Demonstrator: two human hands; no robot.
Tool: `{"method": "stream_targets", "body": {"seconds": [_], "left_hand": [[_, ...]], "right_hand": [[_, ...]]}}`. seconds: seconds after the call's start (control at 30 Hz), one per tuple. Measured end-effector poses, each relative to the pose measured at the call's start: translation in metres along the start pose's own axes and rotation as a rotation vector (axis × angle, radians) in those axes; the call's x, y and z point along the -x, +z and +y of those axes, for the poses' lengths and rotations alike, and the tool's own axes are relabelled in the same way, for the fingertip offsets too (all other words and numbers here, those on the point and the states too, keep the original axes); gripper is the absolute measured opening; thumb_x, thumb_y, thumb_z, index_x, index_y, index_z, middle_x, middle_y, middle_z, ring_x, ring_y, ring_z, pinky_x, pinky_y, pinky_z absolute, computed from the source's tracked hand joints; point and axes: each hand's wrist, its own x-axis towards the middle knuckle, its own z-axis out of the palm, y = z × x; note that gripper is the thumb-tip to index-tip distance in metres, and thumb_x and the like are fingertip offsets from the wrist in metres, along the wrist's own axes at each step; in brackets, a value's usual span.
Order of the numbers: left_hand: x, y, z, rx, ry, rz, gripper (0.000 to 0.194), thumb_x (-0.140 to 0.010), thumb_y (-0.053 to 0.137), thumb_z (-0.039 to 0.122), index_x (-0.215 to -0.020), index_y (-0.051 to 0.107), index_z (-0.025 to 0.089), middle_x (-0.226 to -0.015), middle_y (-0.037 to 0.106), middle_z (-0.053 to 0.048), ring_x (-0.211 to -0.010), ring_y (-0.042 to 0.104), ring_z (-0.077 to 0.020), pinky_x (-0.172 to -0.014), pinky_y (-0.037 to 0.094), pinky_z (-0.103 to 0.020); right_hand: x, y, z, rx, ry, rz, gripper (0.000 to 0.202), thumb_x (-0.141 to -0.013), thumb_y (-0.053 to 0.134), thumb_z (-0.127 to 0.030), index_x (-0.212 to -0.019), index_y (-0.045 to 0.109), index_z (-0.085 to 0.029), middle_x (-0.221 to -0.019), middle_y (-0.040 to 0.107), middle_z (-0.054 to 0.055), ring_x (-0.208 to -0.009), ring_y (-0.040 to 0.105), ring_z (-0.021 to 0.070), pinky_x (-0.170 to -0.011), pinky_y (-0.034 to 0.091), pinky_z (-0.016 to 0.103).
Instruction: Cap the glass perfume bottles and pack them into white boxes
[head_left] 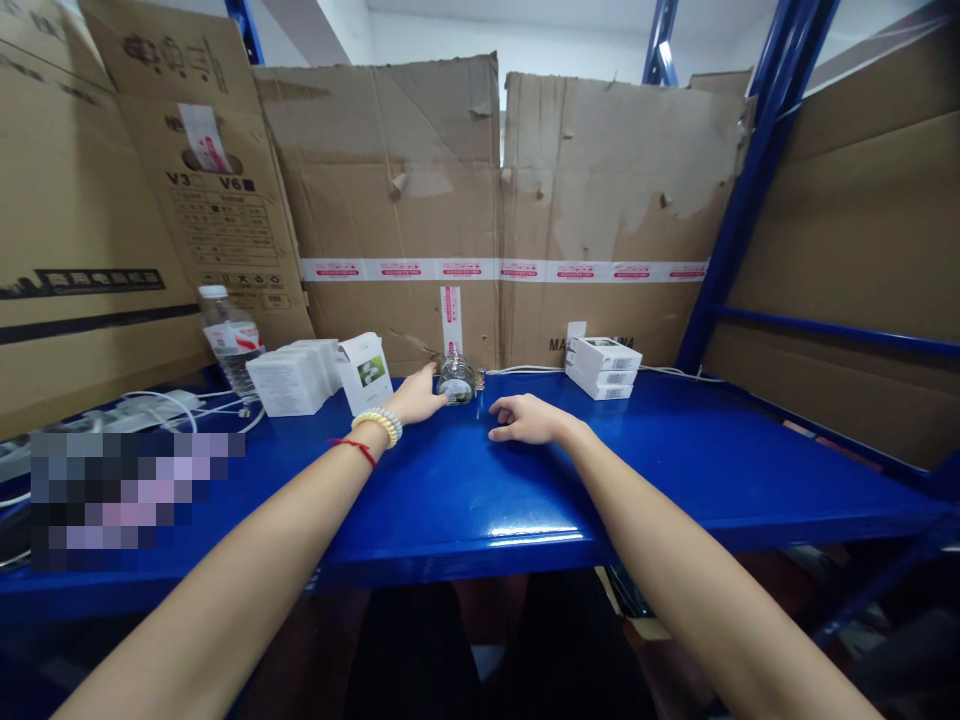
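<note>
A small clear, roundish container stands toward the back of the blue table. My left hand is just left of it, thumb and fingers apart, with nothing in its grasp; whether a fingertip touches the container I cannot tell. To the container's right, my right hand hovers over the table with its fingers bent and apart, holding nothing. Behind my left wrist stands a white box with a green picture. Small gold-coloured parts show at the container's right side.
White boxes stand in a group at the left, beside a water bottle. More white boxes are stacked at the back right. Cables and a power strip lie far left. Cardboard sheets wall the back and sides.
</note>
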Motion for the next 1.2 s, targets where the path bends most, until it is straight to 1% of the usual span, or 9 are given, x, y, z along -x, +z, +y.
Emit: {"method": "stream_targets", "body": {"seconds": [0.07,0.17,0.27,0.37,0.53,0.7,0.83,1.07,1.2], "left_hand": [[-0.007,0.003,0.005,-0.004,-0.028,-0.017,0.059,-0.074,0.059,0.03,-0.129,0.045,0.011,-0.13,0.055,-0.017,-0.12,0.052,-0.03,-0.1,0.04,-0.035],[-0.014,0.011,0.009,0.035,-0.087,0.031,0.052,-0.076,0.059,0.028,-0.125,0.048,0.012,-0.125,0.059,-0.016,-0.115,0.056,-0.0297,-0.097,0.042,-0.036],[-0.016,0.021,0.005,0.051,-0.13,0.114,0.05,-0.078,0.059,0.026,-0.125,0.049,0.011,-0.125,0.059,-0.017,-0.116,0.055,-0.0284,-0.099,0.041,-0.035],[-0.017,0.026,-0.001,0.061,-0.138,0.145,0.05,-0.078,0.06,0.026,-0.124,0.05,0.01,-0.122,0.061,-0.017,-0.114,0.057,-0.0269,-0.098,0.042,-0.034],[-0.018,0.024,-0.007,0.04,-0.127,0.122,0.05,-0.075,0.064,0.031,-0.121,0.055,0.012,-0.116,0.065,-0.014,-0.107,0.06,-0.0253,-0.093,0.045,-0.032],[-0.014,0.017,-0.008,0.03,-0.121,0.088,0.041,-0.074,0.064,0.033,-0.111,0.062,0.015,-0.11,0.067,-0.012,-0.101,0.062,-0.0249,-0.09,0.046,-0.032],[-0.012,0.013,-0.017,0.127,-0.164,0.039,0.042,-0.071,0.067,0.036,-0.108,0.062,0.017,-0.108,0.067,-0.009,-0.098,0.062,-0.0237,-0.087,0.047,-0.032],[-0.013,0.016,-0.029,0.39,-0.147,-0.047,0.059,-0.065,0.073,0.041,-0.113,0.056,0.011,-0.106,0.067,-0.013,-0.092,0.065,-0.0227,-0.083,0.05,-0.034],[-0.013,0.017,-0.028,0.435,-0.121,-0.079,0.055,-0.069,0.069,0.034,-0.117,0.054,0.009,-0.117,0.063,-0.017,-0.104,0.062,-0.0241,-0.086,0.049,-0.034]], "right_hand": [[0.0,0.0,0.0,0.007,-0.007,0.001,0.052,-0.072,0.067,-0.043,-0.118,0.06,-0.019,-0.104,0.069,0.006,-0.091,0.064,0.0199,-0.078,0.047,0.027],[0.001,-0.001,-0.001,0.013,-0.01,-0.003,0.053,-0.072,0.066,-0.043,-0.118,0.06,-0.018,-0.104,0.068,0.007,-0.091,0.064,0.0204,-0.078,0.047,0.027],[0.0,0.0,-0.001,0.006,-0.012,-0.009,0.055,-0.072,0.066,-0.044,-0.119,0.059,-0.017,-0.106,0.068,0.008,-0.092,0.064,0.0212,-0.079,0.047,0.029],[-0.001,0.001,-0.001,0.023,-0.012,-0.007,0.054,-0.071,0.066,-0.044,-0.118,0.06,-0.018,-0.105,0.068,0.008,-0.092,0.064,0.0214,-0.079,0.047,0.028],[-0.001,0.001,-0.001,0.031,0.0,0.003,0.052,-0.071,0.068,-0.043,-0.117,0.061,-0.019,-0.105,0.068,0.008,-0.093,0.064,0.0216,-0.081,0.047,0.028],[0.0,0.001,-0.001,0.004,0.006,-0.001,0.053,-0.072,0.067,-0.043,-0.118,0.06,-0.018,-0.107,0.068,0.008,-0.094,0.064,0.022,-0.081,0.047,0.029],[0.001,0.0,-0.002,0.017,0.012,0.004,0.051,-0.072,0.068,-0.042,-0.116,0.061,-0.019,-0.106,0.068,0.008,-0.094,0.064,0.0211,-0.082,0.047,0.028],[0.0,0.0,-0.002,0.013,0.007,0.001,0.053,-0.072,0.067,-0.043,-0.118,0.06,-0.018,-0.107,0.068,0.008,-0.094,0.064,0.0209,-0.082,0.048,0.028],[-0.001,0.001,0.0,0.006,-0.003,0.008,0.052,-0.072,0.068,-0.042,-0.117,0.06,-0.018,-0.105,0.069,0.007,-0.092,0.065,0.0204,-0.079,0.048,0.028]]}}
